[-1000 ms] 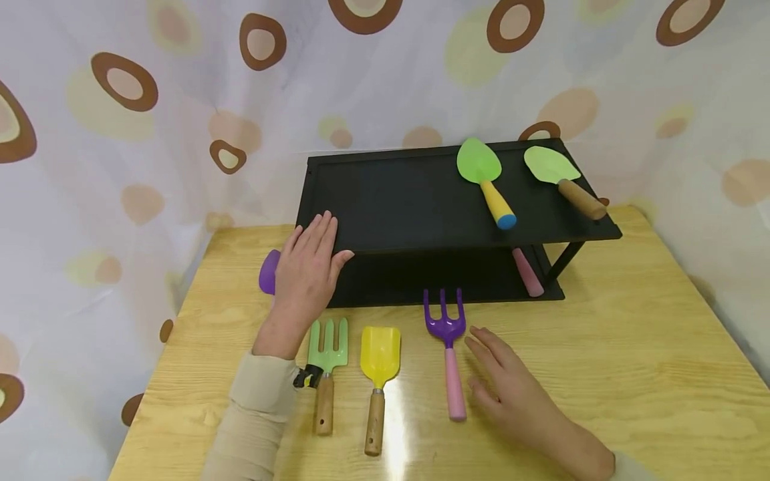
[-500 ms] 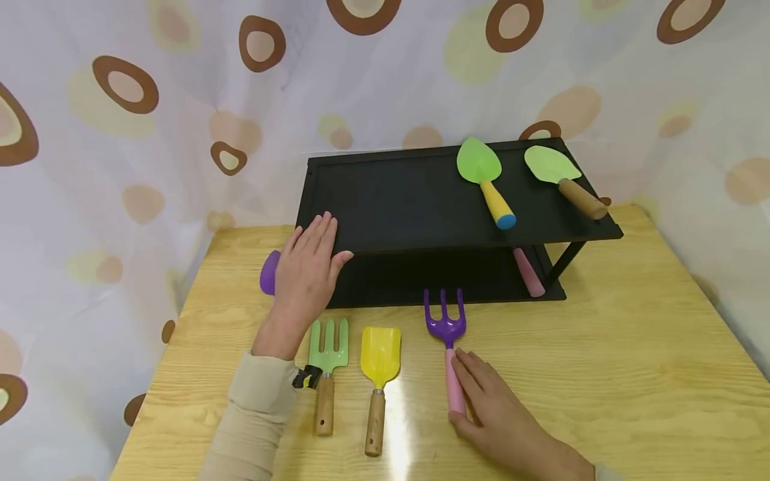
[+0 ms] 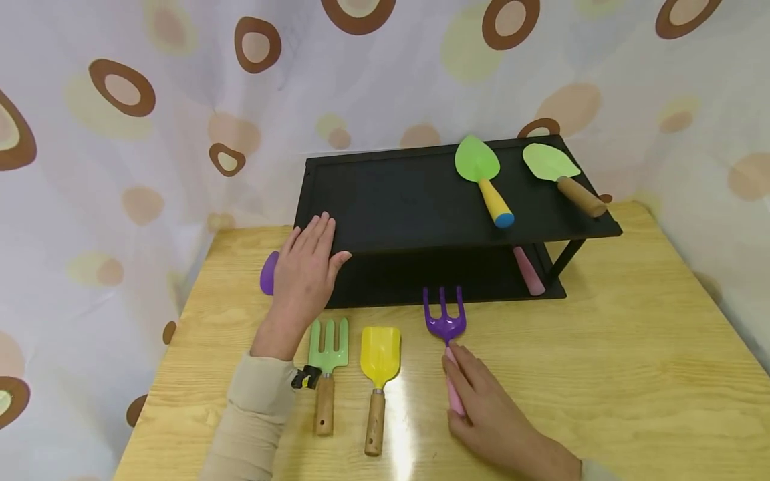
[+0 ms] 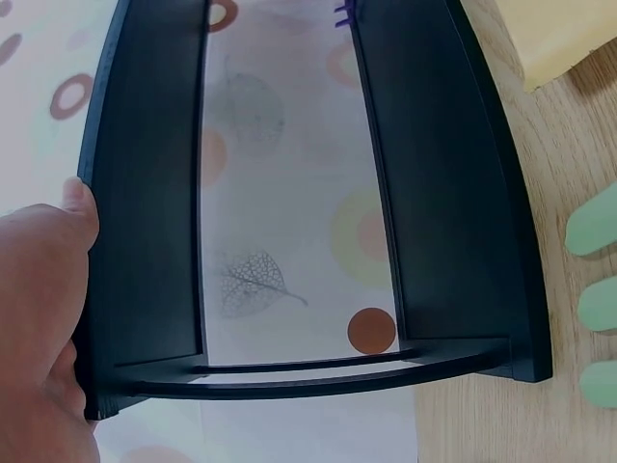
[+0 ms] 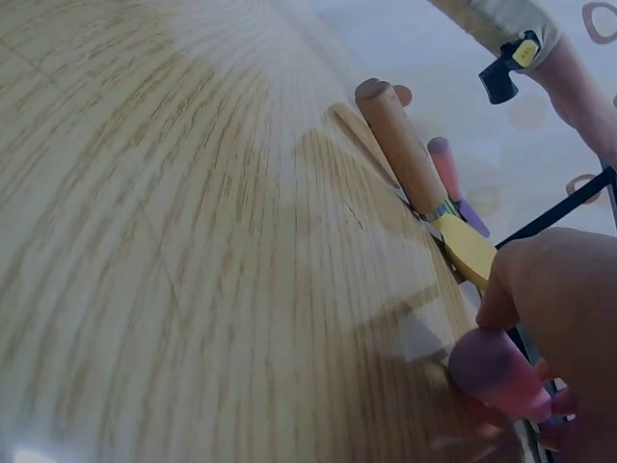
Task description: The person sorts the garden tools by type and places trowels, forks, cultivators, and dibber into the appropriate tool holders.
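My left hand (image 3: 303, 277) lies on the left front corner of a black two-tier shelf (image 3: 385, 200), fingers straight across its top; the left wrist view shows the thumb at the edge of the black board (image 4: 145, 212). My right hand (image 3: 496, 414) grips the pink handle of a purple three-pronged hand fork (image 3: 446, 326), its tines overlapping the shelf's lower front edge in the head view. In the right wrist view, the handle's rounded pink end (image 5: 496, 371) sticks out from under the curled fingers, close over the table.
A green hand fork (image 3: 327, 357) and a yellow shovel (image 3: 380, 357) lie left of the purple one. Two green trowels (image 3: 477, 160) rest on the upper tier. A pink handle (image 3: 529, 272) shows on the lower tier. Something purple (image 3: 269, 274) shows behind my left hand.
My right hand has moved left onto the purple hand fork and its fingers have closed round the pink handle. The left hand stays in place on the shelf.
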The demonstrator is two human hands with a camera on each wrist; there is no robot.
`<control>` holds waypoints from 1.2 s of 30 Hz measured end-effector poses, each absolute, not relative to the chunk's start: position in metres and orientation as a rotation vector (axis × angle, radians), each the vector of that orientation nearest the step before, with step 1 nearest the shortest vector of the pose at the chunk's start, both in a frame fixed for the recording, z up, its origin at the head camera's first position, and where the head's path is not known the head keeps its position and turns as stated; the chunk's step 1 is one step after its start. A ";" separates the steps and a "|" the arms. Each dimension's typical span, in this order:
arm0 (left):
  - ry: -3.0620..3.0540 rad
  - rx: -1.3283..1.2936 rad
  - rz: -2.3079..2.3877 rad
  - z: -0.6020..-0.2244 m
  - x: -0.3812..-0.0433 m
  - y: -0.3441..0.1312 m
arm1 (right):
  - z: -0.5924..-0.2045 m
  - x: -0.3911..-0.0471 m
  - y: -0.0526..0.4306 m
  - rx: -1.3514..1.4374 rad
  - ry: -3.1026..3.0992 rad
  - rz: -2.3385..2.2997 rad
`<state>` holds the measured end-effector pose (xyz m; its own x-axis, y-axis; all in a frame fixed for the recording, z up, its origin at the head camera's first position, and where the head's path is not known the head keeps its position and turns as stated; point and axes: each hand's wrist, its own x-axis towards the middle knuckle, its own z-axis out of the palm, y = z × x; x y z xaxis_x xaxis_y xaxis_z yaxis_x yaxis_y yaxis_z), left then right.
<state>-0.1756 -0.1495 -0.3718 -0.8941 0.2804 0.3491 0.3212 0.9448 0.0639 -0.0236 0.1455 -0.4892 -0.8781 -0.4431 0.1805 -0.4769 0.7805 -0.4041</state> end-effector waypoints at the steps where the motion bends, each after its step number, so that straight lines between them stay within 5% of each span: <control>1: -2.760 -0.437 -0.175 -0.372 -0.176 -0.150 | -0.490 -0.025 0.145 0.756 -2.872 0.670; 36: -2.759 -0.447 -0.185 -0.373 -0.176 -0.150 | -0.498 -0.041 0.155 0.661 -2.750 0.796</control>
<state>-0.1756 -0.1501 -0.3725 -0.8931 0.2835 0.3492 0.3275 0.9420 0.0730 -0.0407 0.1547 -0.4979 -0.8792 -0.3620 0.3096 -0.4714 0.7545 -0.4566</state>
